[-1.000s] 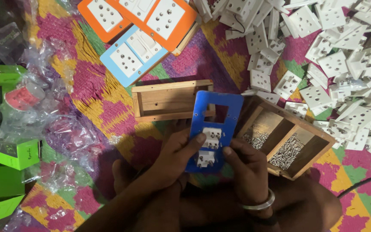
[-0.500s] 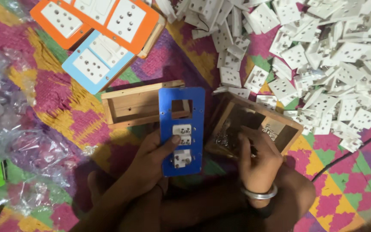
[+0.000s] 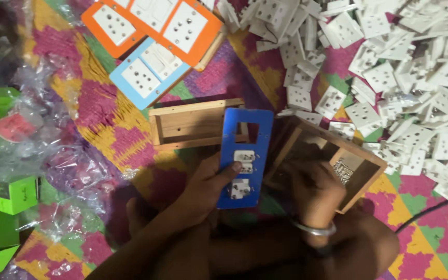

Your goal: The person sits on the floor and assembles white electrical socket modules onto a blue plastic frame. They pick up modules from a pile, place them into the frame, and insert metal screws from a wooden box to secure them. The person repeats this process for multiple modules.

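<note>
Blue switch plate (image 3: pixel 246 136) pinned by left hand (image 3: pixel 209 182), thumb steady across modules; right hand (image 3: pixel 313 189) fingers dip in wooden tray (image 3: pixel 361 179), closure indeterminate; pick single screws.

One head-worn camera is looking almost straight down from just above the person's lap, sitting close over the left hand (image 3: pixel 211 181) and right hand (image 3: pixel 312 189). It is taking in the patterned mat (image 3: pixel 105 119) ahead. The dim lower edge is perhaps showing the knees.
</note>
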